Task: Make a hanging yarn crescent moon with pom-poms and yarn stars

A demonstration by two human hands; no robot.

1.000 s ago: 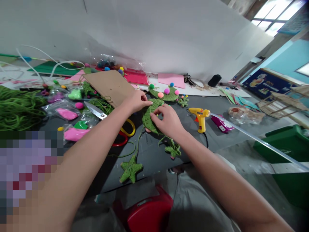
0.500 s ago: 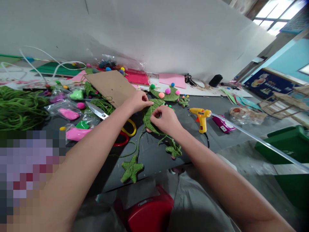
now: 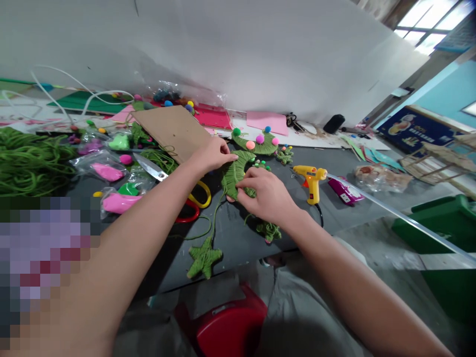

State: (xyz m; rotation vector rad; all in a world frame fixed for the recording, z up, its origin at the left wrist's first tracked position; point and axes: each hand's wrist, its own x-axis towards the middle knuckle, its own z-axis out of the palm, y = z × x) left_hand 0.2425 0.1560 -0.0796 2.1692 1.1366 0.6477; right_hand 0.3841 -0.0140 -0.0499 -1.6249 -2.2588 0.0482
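A crescent wrapped in green yarn [image 3: 233, 174] lies on the dark table before me. My left hand [image 3: 214, 156] pinches its upper part between thumb and finger. At its lower right edge is my right hand [image 3: 266, 194], with the fingers curled and pressed together; what lies between them is hidden. A yarn strand runs from the crescent down toward a green yarn star [image 3: 205, 258]. Another small green yarn piece [image 3: 268, 230] rests below my right hand. Behind stands a finished-looking green crescent with pompoms [image 3: 265, 144].
Right of my hands stands a yellow glue gun [image 3: 312, 181], near a purple packet [image 3: 345, 191]. Scissors [image 3: 158, 173] lie under my left forearm. Brown cardboard [image 3: 173, 131], green yarn [image 3: 33, 166] and bagged pink clay [image 3: 107, 172] are at left. A red stool [image 3: 230, 327] is below.
My right hand has shifted slightly right and down across the crescent, uncovering more of its inner edge. My left hand keeps its pinch. The view has moved slightly.
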